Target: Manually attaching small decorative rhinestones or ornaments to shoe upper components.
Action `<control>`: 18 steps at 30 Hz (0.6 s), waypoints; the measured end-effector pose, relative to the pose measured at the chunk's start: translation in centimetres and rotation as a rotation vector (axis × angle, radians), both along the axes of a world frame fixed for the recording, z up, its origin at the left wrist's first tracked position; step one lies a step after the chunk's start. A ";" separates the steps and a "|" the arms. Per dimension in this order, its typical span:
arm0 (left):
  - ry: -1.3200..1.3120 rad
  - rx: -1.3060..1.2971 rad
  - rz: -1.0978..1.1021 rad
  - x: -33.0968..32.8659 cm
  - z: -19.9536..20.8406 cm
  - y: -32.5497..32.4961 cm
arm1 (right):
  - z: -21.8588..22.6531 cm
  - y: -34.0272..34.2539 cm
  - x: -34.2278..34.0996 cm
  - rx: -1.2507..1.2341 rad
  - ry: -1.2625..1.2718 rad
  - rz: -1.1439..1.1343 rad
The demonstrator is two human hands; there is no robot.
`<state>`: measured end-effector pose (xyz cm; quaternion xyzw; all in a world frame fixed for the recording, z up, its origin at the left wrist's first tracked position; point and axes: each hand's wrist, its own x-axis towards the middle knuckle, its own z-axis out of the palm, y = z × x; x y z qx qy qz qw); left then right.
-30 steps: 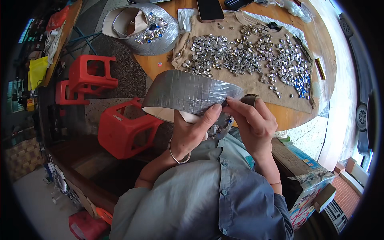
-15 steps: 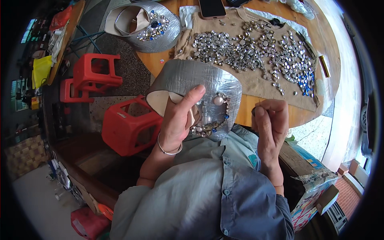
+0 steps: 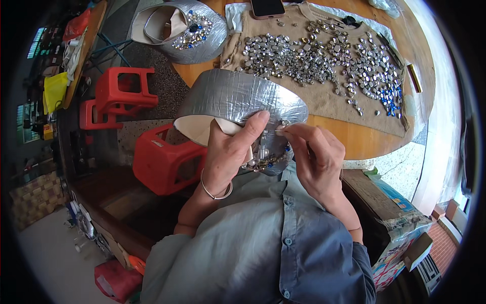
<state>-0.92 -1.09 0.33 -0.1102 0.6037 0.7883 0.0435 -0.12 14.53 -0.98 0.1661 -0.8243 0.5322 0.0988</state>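
Note:
My left hand (image 3: pixel 230 147) grips a silver, film-covered curved piece (image 3: pixel 238 93) with a cream lining, thumb on the outside and fingers inside. Clear stones, pearls and blue stones form a beaded trim (image 3: pixel 268 163) on its right side. At the upper end of that trim, my right hand (image 3: pixel 316 152) pinches a thin, needle-like sliver (image 3: pixel 280 131) between thumb and forefinger, its tip close to the silver surface. The right fingertips partly cover the beads there. A similar silver piece (image 3: pixel 210 48) with a finished cluster of stones lies on the table's far left.
Many loose clear and blue stones (image 3: pixel 283 55) are spread over a tan knitted garment (image 3: pixel 354 109) on the wooden table (image 3: pixel 349 142). A phone (image 3: pixel 268 7) lies at its far edge. Red plastic stools (image 3: pixel 162 162) stand to the left, and a taped box (image 3: pixel 395 218) is at right.
My right hand has moved left and come up against the beaded side of the silver piece. My left hand keeps its hold, and the piece has tilted slightly.

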 end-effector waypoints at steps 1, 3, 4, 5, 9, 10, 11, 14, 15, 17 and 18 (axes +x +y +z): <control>-0.010 -0.020 -0.015 0.0 0.0 -0.2 | 0.0 0.0 0.0 0.059 0.045 -0.023; -0.020 -0.036 -0.015 0.0 -0.1 -0.3 | 0.6 0.6 0.3 0.101 0.034 -0.026; -0.030 -0.051 -0.012 0.0 -0.1 -0.3 | 0.7 0.8 0.4 0.144 0.022 -0.027; -0.031 -0.053 -0.014 -0.1 -0.2 -0.3 | 0.6 0.9 0.6 0.142 0.021 -0.029; 0.007 -0.038 0.037 -0.2 0.0 0.1 | 1.0 1.2 0.6 0.001 -0.043 -0.016; 0.007 -0.010 0.075 -0.2 0.1 0.3 | 1.2 1.3 0.5 0.019 -0.072 0.042; 0.002 -0.014 0.073 -0.1 0.1 0.2 | 1.1 1.1 0.5 0.015 -0.078 0.040; -0.005 0.004 0.034 0.1 0.2 0.3 | 1.0 0.4 0.5 -0.134 -0.140 -0.002; -0.021 0.015 0.031 0.1 0.4 0.4 | 0.5 0.3 0.3 -0.112 -0.069 0.008; -0.040 0.026 0.026 0.1 0.6 0.6 | 0.0 0.0 0.4 -0.090 0.000 0.015; -0.040 -0.008 0.022 0.2 0.6 0.6 | -0.1 -0.2 0.6 -0.091 -0.010 -0.024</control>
